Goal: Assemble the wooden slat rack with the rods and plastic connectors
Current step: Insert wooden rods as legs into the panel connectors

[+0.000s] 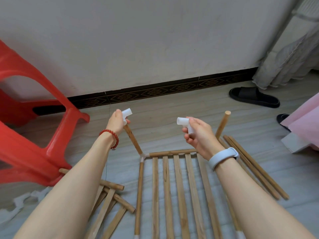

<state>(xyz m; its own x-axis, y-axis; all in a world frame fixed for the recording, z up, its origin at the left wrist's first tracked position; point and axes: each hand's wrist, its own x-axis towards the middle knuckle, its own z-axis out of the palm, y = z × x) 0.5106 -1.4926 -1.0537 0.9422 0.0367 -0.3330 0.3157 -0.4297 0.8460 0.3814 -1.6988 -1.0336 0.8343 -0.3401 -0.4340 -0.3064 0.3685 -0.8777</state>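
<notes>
- the rack [179,187] runs off the bottom edge; its near end is out of view.
- the right forearm covers the rack's far right corner and part of its right rail.
- the right hand [198,135] hides the lower end of its connector [185,123].
- the left hand [117,121] covers where its connector [126,113] meets the post [133,138].
- the red stool [34,118] is cut by the left edge.
- a second sandal [283,119] is mostly hidden behind pink cloth [305,125].
- white pieces [22,202] at lower left are too blurred to tell apart.
</notes>
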